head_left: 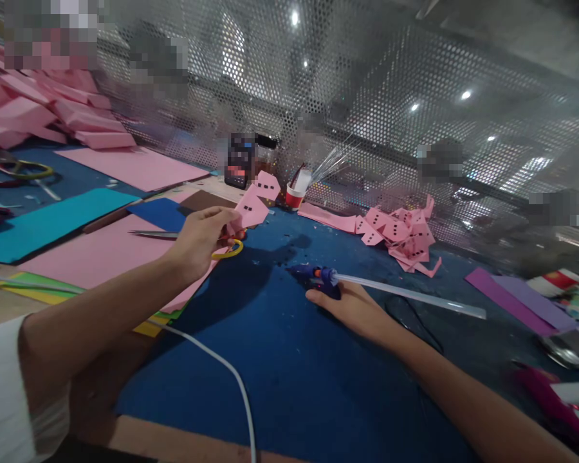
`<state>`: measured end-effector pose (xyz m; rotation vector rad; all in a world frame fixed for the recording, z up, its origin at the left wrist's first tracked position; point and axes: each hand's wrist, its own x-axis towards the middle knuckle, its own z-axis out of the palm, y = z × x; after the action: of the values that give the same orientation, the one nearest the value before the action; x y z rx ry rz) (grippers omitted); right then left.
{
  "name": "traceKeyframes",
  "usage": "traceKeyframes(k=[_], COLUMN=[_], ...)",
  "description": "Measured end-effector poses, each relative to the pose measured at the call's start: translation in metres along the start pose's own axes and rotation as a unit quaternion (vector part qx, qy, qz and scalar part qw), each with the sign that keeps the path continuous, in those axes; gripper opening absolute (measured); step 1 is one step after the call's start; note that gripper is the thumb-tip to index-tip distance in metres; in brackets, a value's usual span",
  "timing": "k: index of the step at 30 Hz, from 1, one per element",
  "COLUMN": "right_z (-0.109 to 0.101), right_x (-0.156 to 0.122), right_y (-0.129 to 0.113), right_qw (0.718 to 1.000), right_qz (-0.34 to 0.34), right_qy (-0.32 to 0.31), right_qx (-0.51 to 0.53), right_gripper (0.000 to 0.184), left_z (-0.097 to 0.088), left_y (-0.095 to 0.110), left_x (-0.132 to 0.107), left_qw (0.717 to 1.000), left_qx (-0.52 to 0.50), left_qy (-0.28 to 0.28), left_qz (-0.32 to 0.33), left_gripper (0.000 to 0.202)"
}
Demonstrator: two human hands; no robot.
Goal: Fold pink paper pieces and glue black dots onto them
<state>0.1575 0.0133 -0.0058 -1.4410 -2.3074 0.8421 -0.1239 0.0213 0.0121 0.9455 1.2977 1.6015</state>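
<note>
My left hand (pixel 203 239) is closed on a pink paper house cutout (pixel 251 209) with small black windows, held just above the table. Yellow-handled scissors (pixel 226 249) lie under that hand. My right hand (pixel 352 308) grips a blue glue gun (pixel 318 278) lying on the dark blue mat (pixel 280 360); a long clear glue stick (pixel 405 294) pokes out of its back to the right. The gun's nozzle points left, toward the cutout, with a gap between them.
A heap of finished pink cutouts (pixel 400 231) lies at the back right. Pink sheets (pixel 130 167) and teal paper (pixel 43 222) cover the left side. A red cup (pixel 294 195) stands by the mesh wall (pixel 367 116). A white cable (pixel 222 366) crosses the front.
</note>
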Motion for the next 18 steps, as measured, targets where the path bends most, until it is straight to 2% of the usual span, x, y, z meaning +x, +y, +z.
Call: traceKeyframes(k=[18], right_z=[0.0006], right_x=[0.0012], right_y=[-0.0029], right_qw=[1.0], right_qz=[0.016], right_qy=[0.0], right_qx=[-0.006], right_gripper=[0.048], left_z=[0.0012], left_y=[0.0006], left_x=[-0.001], left_qw=[1.0], left_qx=[-0.006], left_qy=[-0.009], left_qz=[-0.009], left_gripper=[0.016])
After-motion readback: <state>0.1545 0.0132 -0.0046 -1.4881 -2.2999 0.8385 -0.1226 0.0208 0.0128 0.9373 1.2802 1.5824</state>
